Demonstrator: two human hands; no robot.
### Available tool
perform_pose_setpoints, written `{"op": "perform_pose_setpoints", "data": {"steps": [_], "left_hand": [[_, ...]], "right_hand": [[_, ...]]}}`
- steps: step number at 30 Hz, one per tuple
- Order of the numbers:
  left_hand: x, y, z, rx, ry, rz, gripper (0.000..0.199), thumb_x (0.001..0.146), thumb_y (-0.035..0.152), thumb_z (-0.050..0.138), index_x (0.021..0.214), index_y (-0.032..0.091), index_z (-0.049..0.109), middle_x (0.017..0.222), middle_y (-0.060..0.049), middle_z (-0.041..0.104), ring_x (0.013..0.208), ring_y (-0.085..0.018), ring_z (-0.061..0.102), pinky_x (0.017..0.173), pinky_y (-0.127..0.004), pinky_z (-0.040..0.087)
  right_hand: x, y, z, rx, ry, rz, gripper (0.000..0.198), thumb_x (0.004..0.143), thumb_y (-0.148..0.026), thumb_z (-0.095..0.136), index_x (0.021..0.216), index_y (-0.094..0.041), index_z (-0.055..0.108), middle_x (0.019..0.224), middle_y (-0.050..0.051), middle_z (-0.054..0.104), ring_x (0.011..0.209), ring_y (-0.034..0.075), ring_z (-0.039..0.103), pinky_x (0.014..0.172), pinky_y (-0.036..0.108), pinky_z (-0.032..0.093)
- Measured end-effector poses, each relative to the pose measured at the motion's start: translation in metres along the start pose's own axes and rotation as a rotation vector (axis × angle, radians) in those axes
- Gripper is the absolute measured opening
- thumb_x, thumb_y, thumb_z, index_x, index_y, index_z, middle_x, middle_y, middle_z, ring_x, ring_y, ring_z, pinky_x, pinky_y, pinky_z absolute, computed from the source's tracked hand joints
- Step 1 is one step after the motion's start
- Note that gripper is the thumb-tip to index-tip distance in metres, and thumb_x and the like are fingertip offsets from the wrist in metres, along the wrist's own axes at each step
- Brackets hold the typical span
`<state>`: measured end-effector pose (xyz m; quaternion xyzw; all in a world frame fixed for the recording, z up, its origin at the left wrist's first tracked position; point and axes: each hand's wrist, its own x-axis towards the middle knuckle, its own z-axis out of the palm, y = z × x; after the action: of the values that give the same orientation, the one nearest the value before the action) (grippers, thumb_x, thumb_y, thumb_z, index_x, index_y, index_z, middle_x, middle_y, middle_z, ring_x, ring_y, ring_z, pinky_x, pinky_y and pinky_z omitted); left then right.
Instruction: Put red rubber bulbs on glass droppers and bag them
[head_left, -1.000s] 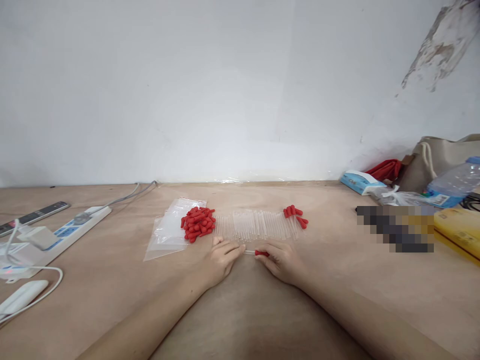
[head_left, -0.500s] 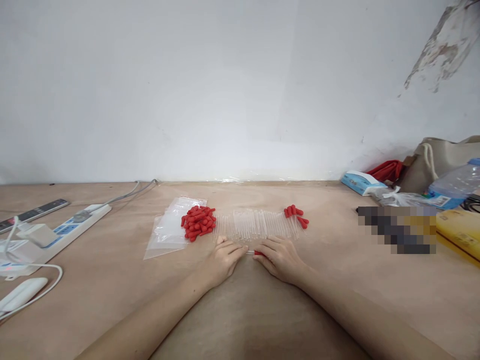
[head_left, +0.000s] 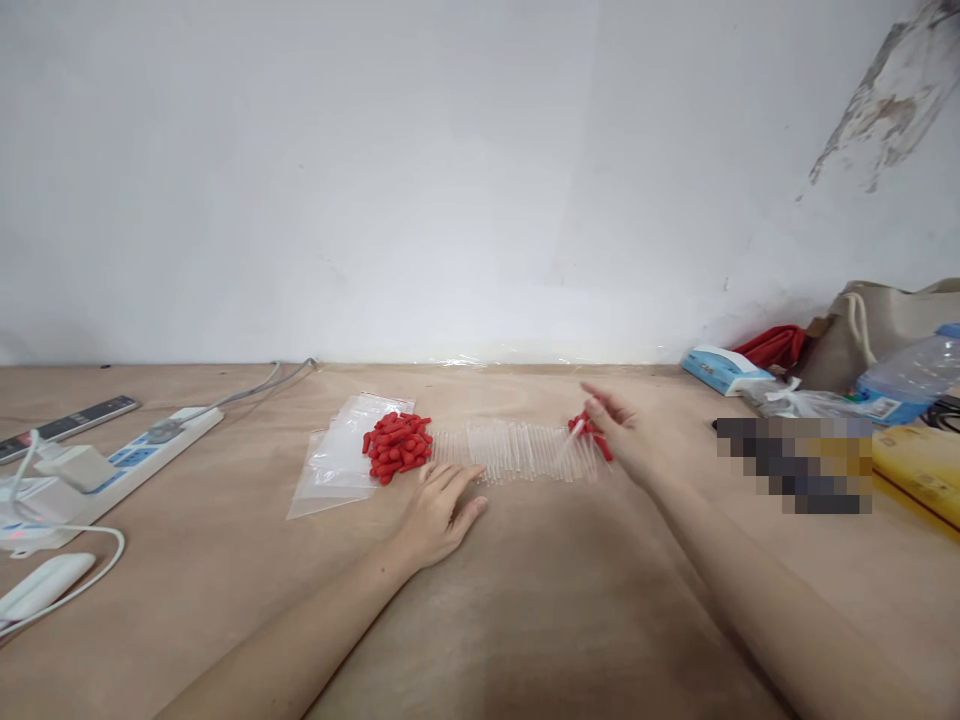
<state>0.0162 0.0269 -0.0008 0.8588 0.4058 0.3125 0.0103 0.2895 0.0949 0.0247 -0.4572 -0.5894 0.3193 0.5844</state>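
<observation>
My left hand (head_left: 442,510) rests palm down at the near left end of a row of thin clear tubes (head_left: 517,450). Its fingers are spread and nothing shows in them. A heap of red rubber caps (head_left: 396,447) lies just beyond and left of it. Over a small group of red-capped pieces (head_left: 602,446) at the row's right end hovers my right hand (head_left: 615,418), slightly blurred. Between its thumb and forefinger shows red, with a clear tube (head_left: 577,427) slanting down to the left, apparently one capped tube pinched there.
Clear plastic bags (head_left: 337,465) lie under and beside the red heap. At left are a power strip (head_left: 161,450) with plugs, white cables and a remote-like device (head_left: 71,425). A blue tissue pack (head_left: 724,370), a large bottle (head_left: 911,375) and a yellow package (head_left: 919,470) stand at right.
My hands were together at the front around a red-capped tube. The right has moved away right and forward to the small red group; the left has opened and stayed near its place.
</observation>
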Motion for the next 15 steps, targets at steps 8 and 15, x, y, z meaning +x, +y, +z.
{"op": "perform_pose_setpoints", "data": {"steps": [8,15], "left_hand": [[0.001,0.001,0.002,0.020,-0.053,0.025,0.023,0.085,0.026,0.046,0.105,0.021,0.054,0.100,-0.005,0.061,0.093,-0.019,0.052,0.084,-0.037,0.032],[0.000,0.001,0.004,0.024,-0.064,0.037,0.019,0.085,0.025,0.046,0.100,0.022,0.057,0.099,-0.004,0.061,0.093,-0.018,0.052,0.082,-0.036,0.032]], "right_hand": [[0.036,0.029,-0.023,-0.639,0.064,0.113,0.027,0.070,-0.044,0.055,0.080,-0.019,0.056,0.059,-0.001,0.058,0.055,0.013,0.053,0.053,0.024,0.035],[0.029,0.040,-0.011,-0.936,0.113,0.052,0.030,0.071,-0.047,0.052,0.083,-0.021,0.060,0.067,0.000,0.061,0.069,0.017,0.056,0.060,0.026,0.031]]}}
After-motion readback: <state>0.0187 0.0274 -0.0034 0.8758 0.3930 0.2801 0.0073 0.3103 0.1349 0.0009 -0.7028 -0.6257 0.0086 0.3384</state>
